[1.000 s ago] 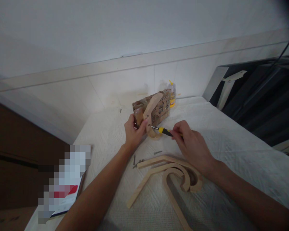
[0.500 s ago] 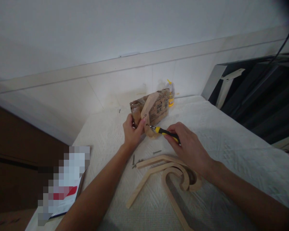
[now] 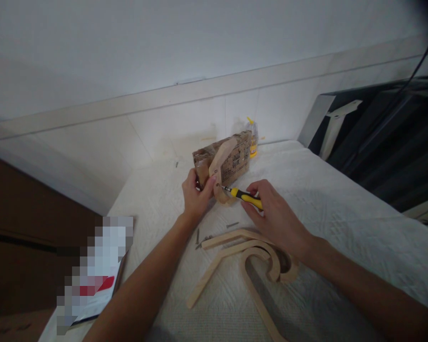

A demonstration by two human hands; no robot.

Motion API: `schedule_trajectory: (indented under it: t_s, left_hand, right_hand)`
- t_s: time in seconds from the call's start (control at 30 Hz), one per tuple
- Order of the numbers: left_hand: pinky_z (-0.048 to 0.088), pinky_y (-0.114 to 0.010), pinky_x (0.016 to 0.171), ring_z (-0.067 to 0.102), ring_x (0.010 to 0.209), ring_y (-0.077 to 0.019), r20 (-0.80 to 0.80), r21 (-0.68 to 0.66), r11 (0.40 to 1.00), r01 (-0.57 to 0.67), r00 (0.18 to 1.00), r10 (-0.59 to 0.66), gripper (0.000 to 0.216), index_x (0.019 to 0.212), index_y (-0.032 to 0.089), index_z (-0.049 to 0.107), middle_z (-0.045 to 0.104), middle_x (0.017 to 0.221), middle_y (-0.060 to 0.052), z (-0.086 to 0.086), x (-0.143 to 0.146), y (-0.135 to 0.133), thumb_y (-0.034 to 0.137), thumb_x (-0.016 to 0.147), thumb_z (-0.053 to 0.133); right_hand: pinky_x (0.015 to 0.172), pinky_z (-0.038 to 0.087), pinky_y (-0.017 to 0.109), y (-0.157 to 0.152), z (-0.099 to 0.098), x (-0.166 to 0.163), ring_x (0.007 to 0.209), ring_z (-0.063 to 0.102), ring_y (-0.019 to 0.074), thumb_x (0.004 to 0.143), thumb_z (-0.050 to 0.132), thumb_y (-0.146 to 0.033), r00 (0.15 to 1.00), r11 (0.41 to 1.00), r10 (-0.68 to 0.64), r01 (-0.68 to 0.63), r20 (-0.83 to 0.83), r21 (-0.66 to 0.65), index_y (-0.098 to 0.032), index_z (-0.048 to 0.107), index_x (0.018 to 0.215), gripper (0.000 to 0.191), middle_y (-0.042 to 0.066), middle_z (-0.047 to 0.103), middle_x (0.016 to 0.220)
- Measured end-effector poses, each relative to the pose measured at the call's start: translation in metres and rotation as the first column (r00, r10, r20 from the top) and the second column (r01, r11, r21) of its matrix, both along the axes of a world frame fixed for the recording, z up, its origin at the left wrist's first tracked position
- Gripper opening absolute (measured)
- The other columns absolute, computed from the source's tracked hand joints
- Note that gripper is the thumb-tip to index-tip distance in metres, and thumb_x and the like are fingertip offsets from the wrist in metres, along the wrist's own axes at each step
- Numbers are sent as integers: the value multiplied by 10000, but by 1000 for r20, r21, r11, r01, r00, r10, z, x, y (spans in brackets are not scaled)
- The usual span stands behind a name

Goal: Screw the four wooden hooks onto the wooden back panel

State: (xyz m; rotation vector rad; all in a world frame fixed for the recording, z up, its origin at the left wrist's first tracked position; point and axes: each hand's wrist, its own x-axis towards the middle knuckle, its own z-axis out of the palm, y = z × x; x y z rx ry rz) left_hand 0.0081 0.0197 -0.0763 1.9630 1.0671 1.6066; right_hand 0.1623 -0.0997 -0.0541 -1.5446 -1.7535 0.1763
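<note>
My left hand (image 3: 197, 192) is closed on a pale wooden hook piece (image 3: 224, 153), its thumb pressing the wood and its fingers partly hidden behind. That piece lies against a taped brown cardboard box (image 3: 237, 164) standing on the cloth. My right hand (image 3: 271, 206) grips a yellow and black screwdriver (image 3: 248, 197). The screwdriver's tip points at a dark hole or screw head in the wood, just below my left thumb; I cannot tell whether it is seated. In front of my hands lie several curved wooden pieces (image 3: 231, 249) and some loose screws (image 3: 232, 224).
White quilted cloth (image 3: 157, 190) covers the surface. A small bottle with a yellow tip (image 3: 253, 142) stands behind the box near the wall. One small screw (image 3: 177, 164) lies at the back left. A partly blurred flat item (image 3: 96, 294) rests at the left edge, and a dark panel (image 3: 381, 128) leans at the right.
My right hand's fingers have shifted on the screwdriver, and its handle has turned to show more yellow. My left hand, the wooden piece and the box have stayed in place.
</note>
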Motion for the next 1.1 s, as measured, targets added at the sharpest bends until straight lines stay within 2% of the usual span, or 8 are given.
schedule_trajectory:
  t_s: [0.13,0.27,0.5,0.63,0.73,0.87,0.93,1.1]
  left_hand:
    - [309,-199,445,380,515,-75,22,-18,1000,-4,1000,5,296,699,176,466,436,580,47,0,0,1,436,739,600]
    - [303,-199,449,376,516,-73,30,-31,999,-8,1000,9,303,683,177,457,430,576,49,1,0,1,438,736,602]
    - [294,-201,442,378,509,-74,32,-48,999,-24,999,25,303,686,177,461,436,577,47,1,0,1,444,729,599]
    - [287,-196,434,378,503,-72,40,-48,998,-29,999,31,300,679,178,457,439,572,46,0,0,1,438,729,598]
    - [306,-192,440,393,510,-72,34,-43,999,-11,999,13,301,688,179,463,449,578,46,1,0,0,441,724,605]
    - [312,-191,439,377,499,-69,7,-23,1000,4,1000,-4,316,682,181,449,431,559,55,2,0,-2,443,705,625]
    - [308,-191,434,370,492,-68,1,-16,1000,18,1000,-18,313,682,183,443,430,554,57,1,0,-2,433,702,630]
    - [318,-192,439,397,512,-74,43,-52,999,9,999,-7,306,698,180,461,456,578,46,1,1,-1,438,706,627]
  right_hand:
    - [686,498,336,-1,0,0,775,566,173,807,447,-111,999,997,16,-18,28,79,-190,437,917,135,83,502,944]
    - [675,493,331,-1,1,3,773,575,178,859,458,-162,999,995,31,-35,44,98,-200,480,927,82,62,553,888]
    - [591,475,318,-1,2,4,718,602,196,879,477,-260,984,994,-98,88,152,71,-193,529,943,107,62,619,890]
    - [574,462,310,-2,3,3,733,631,209,885,458,-263,974,991,-120,106,191,83,-193,538,940,120,70,644,896]
    - [566,456,299,-2,3,3,725,653,211,892,440,-263,978,992,-120,114,168,44,-195,530,944,124,72,680,903]
    - [549,444,294,1,3,6,617,646,204,898,405,-257,979,987,-160,162,125,-10,-192,516,952,139,42,686,738]
    - [558,451,297,2,2,7,607,637,197,905,392,-274,983,989,-141,144,118,-20,-193,513,948,152,34,670,710]
    - [656,504,351,0,3,6,824,629,230,836,500,-260,984,999,-47,42,172,31,-175,520,985,172,94,603,970]
